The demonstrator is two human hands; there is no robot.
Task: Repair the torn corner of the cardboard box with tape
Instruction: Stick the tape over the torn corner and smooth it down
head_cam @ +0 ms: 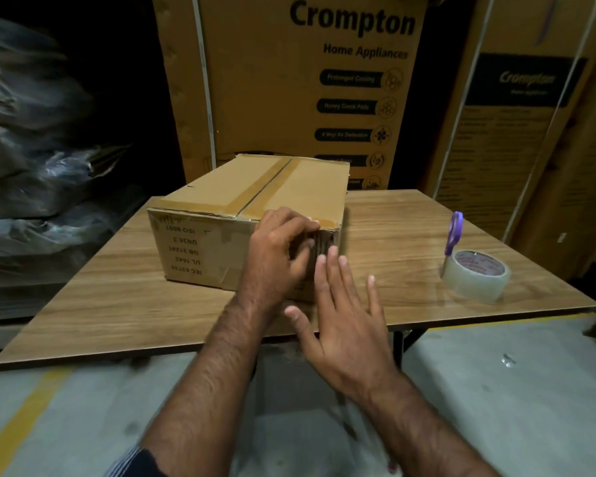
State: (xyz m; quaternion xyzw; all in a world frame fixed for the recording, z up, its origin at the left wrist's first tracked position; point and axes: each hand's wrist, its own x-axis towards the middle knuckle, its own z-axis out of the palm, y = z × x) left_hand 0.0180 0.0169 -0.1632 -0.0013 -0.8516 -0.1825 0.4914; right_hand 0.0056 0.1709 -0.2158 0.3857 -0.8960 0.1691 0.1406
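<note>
The box point(248, 215) sits mid-desk point(117, 315). The left hand point(277, 256) curls its fingers over the box's torn near-right corner, gripping it. The right hand point(341, 315) is spread flat, fingertips touching that corner. The tape point(477, 275) rests near the right edge, scissors point(454, 232) just behind.

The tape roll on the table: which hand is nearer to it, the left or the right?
Right. The right hand hovers open beside the box corner, with bare table between it and the tape roll. The left hand lies farther away, on the box.
</note>
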